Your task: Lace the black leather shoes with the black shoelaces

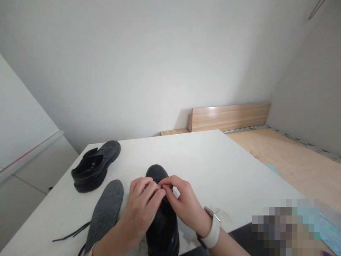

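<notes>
At six o'clock, the black shoe [162, 227] runs off the bottom edge, and the left hand [144, 202] and right hand [181, 199] cover its middle; what the fingertips pinch there is too small to tell. Toward seven, the left forearm hides the lower end of the grey insole [108, 208], while the dark lace [77, 231] passes out of sight beside it. At four, coarse pixel blocks [286, 227] blot out whatever lies behind them — its shape cannot be read. A thin wire loop [315, 10] at two is cut by the top edge — its upper part is lost.
</notes>
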Tool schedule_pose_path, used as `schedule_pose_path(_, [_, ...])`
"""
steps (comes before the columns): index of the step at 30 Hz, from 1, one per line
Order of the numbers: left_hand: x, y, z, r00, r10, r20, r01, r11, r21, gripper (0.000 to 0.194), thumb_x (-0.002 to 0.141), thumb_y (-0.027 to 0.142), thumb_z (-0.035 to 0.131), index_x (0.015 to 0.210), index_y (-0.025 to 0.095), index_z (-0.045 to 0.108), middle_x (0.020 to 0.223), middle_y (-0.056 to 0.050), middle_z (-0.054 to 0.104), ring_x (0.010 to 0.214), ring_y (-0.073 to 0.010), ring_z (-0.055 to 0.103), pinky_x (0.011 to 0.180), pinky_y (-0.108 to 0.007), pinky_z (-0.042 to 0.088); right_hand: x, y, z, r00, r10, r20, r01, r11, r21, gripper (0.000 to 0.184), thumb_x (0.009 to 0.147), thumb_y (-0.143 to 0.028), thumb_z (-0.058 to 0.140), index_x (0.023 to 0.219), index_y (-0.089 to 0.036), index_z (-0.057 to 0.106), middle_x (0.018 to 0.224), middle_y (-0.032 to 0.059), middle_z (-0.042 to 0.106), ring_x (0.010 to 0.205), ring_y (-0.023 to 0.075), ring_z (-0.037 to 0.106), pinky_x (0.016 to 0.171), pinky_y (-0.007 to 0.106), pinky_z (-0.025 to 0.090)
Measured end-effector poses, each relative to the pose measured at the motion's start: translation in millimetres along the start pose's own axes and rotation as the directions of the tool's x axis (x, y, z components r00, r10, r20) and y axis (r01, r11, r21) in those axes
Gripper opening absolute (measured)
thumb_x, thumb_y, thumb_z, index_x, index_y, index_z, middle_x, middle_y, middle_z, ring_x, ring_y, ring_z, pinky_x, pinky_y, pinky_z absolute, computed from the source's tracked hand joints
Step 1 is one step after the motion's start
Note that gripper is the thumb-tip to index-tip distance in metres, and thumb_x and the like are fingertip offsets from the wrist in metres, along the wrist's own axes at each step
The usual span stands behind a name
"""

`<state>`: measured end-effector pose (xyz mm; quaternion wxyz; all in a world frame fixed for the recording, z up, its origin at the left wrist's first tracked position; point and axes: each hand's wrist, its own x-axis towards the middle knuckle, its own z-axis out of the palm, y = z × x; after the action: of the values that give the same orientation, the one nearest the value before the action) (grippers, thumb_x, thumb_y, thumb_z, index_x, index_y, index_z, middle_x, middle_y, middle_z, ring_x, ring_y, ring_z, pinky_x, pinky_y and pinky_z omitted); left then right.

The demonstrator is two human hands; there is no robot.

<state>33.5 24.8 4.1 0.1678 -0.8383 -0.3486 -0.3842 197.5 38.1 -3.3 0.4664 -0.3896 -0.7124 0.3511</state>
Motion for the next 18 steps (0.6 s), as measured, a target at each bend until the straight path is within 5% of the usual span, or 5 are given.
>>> schedule_pose_path(9, [-14, -5, -0.7, 1.000, -0.026, 0.009, 0.026, 1.000, 0.017, 0.021, 0.096, 0.005, 0.051, 0.105, 0.019, 0.065, 0.092, -0.003, 0.074, 0.094, -0.0220, 0.059, 0.088, -0.038, 0.041, 10, 5, -10, 0.993, 0.040, 0.109, -0.050, 0.994, 0.093, 0.017, 0.089, -0.016, 0.058, 0.091, -0.018, 0.074, 0.085, 0.0022, 0.073, 0.078, 0.0141, 0.064, 0.075, 0.026, 0.051])
schedule_pose_path(18, [-13, -11, -15.4, 0.994, -0.081, -0.069, 0.071, 0.989, -0.133, 0.019, 0.092, 0.006, 0.059, 0.094, 0.023, 0.068, 0.091, 0.000, 0.074, 0.087, -0.0189, 0.060, 0.083, -0.034, 0.042, 6, 0, -4, 0.993, -0.113, 0.017, 0.114, 0.991, -0.075, 0.018, 0.078, -0.002, 0.055, 0.081, -0.018, 0.062, 0.078, 0.0002, 0.057, 0.078, 0.0151, 0.054, 0.070, 0.027, 0.043])
